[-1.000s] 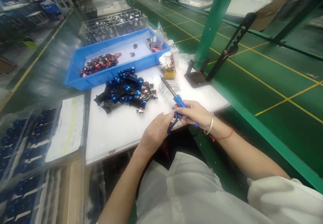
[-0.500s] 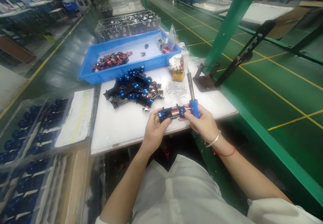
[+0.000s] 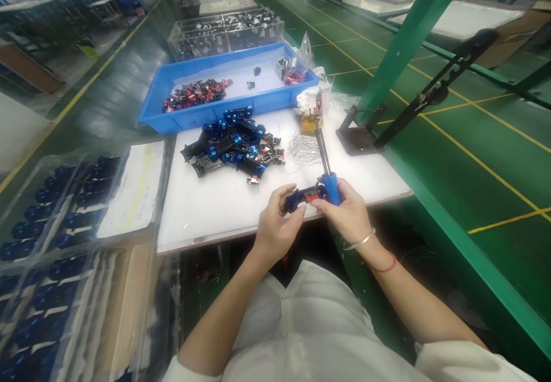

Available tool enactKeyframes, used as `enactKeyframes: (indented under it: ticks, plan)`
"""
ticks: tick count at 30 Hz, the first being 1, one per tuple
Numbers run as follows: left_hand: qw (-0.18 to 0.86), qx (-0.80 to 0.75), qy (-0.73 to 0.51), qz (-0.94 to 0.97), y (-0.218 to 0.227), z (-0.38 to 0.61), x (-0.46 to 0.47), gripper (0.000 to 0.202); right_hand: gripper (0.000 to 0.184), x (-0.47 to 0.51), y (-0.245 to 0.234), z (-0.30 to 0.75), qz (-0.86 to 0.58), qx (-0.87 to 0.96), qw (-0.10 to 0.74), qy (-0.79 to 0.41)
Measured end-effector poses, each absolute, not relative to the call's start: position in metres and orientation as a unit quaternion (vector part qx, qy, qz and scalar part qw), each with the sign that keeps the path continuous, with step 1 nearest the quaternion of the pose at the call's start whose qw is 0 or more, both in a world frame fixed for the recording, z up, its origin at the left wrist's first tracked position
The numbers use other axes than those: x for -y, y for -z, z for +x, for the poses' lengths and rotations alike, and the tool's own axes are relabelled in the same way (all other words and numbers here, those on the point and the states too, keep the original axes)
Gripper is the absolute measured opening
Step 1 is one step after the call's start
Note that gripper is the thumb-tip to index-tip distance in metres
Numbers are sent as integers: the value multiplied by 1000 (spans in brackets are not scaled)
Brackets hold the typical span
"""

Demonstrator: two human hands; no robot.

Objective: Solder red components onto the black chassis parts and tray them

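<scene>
Over the near edge of the white table [image 3: 224,210], my left hand [image 3: 275,227] is closed on a small blue and black toy car chassis [image 3: 301,197]. My right hand [image 3: 346,213] is closed round the blue handle of a soldering iron [image 3: 326,167], whose metal tip points away toward a small yellow holder [image 3: 310,123]. The right fingers also touch the chassis's right end. A pile of similar blue and black chassis parts [image 3: 235,147] lies farther back on the table.
A blue bin [image 3: 215,92] with small red and black parts stands behind the pile, and a clear box of dark parts [image 3: 224,32] behind that. Loose metal pins [image 3: 303,147] lie by the iron. A black stand [image 3: 365,135] sits right. Trays of blue pieces [image 3: 47,210] fill the left.
My hands have stayed together at the table edge. The chassis has come up between both hands and turned, and the iron has swung upright with its tip pointing away.
</scene>
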State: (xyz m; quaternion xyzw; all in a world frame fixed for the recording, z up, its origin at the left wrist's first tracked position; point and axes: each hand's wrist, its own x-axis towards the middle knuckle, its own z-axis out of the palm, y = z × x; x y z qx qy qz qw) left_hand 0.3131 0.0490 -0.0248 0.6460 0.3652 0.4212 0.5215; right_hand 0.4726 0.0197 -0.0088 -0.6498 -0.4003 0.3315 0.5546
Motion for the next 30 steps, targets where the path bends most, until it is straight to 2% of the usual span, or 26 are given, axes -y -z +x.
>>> enactKeyframes:
  ticks: [4, 9, 19, 26, 30]
  plan:
    - [468, -366, -400, 698, 16, 313, -50, 30, 46, -20, 13, 472, -656, 403, 554, -317]
    - [439, -373, -383, 722, 12, 313, -48, 27, 51, -19, 15, 473, -659, 401, 548, -322]
    - [468, -376, -388, 699, 15, 310, -48, 28, 54, -21, 13, 470, -671, 406, 532, -320]
    - [527, -428, -403, 614, 23, 304, -53, 30, 59, -31, 12, 469, -662, 415, 498, -376]
    - [498, -481, -442, 571, 25, 281, -53, 29, 55, -29, 10, 477, -684, 395, 497, -360]
